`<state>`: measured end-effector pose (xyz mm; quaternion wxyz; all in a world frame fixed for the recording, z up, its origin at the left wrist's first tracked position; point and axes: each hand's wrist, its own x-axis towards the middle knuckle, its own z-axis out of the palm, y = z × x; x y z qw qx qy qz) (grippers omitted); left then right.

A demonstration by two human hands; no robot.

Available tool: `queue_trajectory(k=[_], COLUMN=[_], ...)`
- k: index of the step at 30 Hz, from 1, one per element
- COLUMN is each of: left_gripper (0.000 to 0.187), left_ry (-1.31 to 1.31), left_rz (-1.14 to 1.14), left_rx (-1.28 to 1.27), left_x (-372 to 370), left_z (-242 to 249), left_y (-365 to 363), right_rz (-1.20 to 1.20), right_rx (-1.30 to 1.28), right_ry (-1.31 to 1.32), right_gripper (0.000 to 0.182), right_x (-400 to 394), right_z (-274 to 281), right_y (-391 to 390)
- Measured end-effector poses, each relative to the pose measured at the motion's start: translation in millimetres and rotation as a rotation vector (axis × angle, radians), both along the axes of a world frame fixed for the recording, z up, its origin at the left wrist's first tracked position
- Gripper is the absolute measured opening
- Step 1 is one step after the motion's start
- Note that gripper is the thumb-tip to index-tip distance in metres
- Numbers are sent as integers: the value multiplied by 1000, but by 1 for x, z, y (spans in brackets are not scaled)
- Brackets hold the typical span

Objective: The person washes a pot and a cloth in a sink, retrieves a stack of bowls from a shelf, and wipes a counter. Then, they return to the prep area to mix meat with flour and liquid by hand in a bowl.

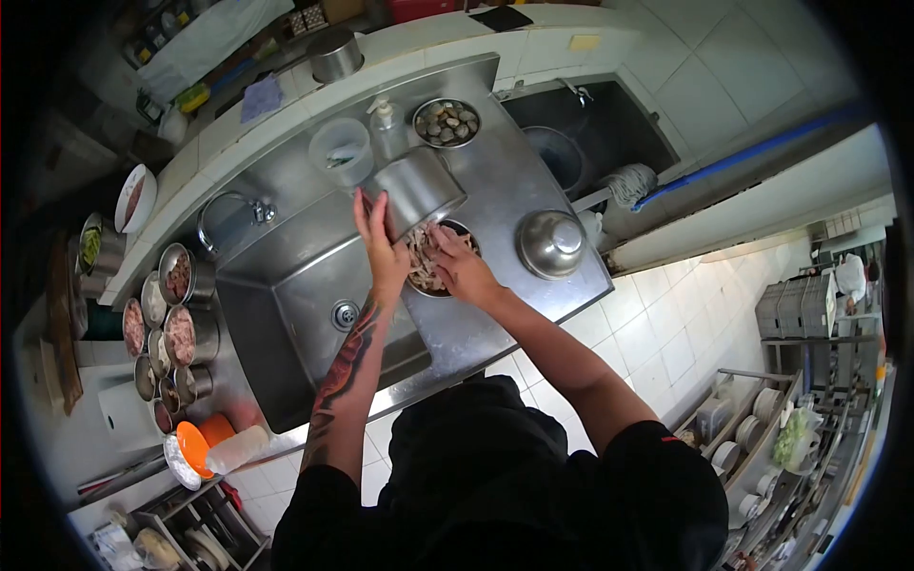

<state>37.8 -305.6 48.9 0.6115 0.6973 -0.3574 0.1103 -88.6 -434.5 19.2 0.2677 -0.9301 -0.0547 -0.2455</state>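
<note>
A steel pot (419,188) is tipped on its side over the counter, its mouth facing down toward me. My left hand (379,240) grips the pot near its rim, two fingers showing along its left side. Below the mouth is a round metal bowl with pale brownish strips of meat (426,264) in it. My right hand (459,262) lies over these strips at the pot's mouth, fingers stretched out and touching them. The pot's inside is hidden from me.
A sink (309,285) lies left of the bowl. Beyond the pot stand a clear plastic tub (340,152), a pump bottle (387,128) and a bowl of shellfish (447,123). An upturned metal bowl (551,245) is at right. Several food containers (181,333) line the left.
</note>
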Motion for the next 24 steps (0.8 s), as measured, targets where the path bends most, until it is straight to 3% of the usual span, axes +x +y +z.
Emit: queue_trajectory(k=[4, 7, 10, 14, 16, 18, 21, 22, 24], left_gripper=[77, 77, 75, 72, 74, 80, 88, 88, 82], left_ry=[55, 16, 77, -156, -89, 1, 401, 394, 919], left_rz=[38, 68, -52, -13, 17, 20, 62, 82, 142], left_rx=[-103, -3, -120, 26, -10, -80, -179, -183, -485], left_x=[5, -3, -17, -24, -16, -6, -1, 0, 6], left_z=[10, 18, 24, 21, 15, 11, 22, 15, -20], left_y=[-1, 2, -7, -10, -6, 1, 22, 33, 64], right_rz=[40, -17, -163, -161, -131, -96, 1, -75, -118], right_rx=[70, 306, 314, 122, 11, 31, 141, 291, 444], right_ry=[-50, -120, -115, -250, 56, -28, 15, 22, 37], right_gripper=[32, 30, 25, 30, 28, 22, 28, 24, 21], right_x=[0, 21, 58, 68, 47, 18, -12, -22, -35], right_z=[12, 32, 45, 22, 16, 20, 16, 25, 34], right_y=[-9, -10, -9, -3, 2, 7, 4, 4, 3])
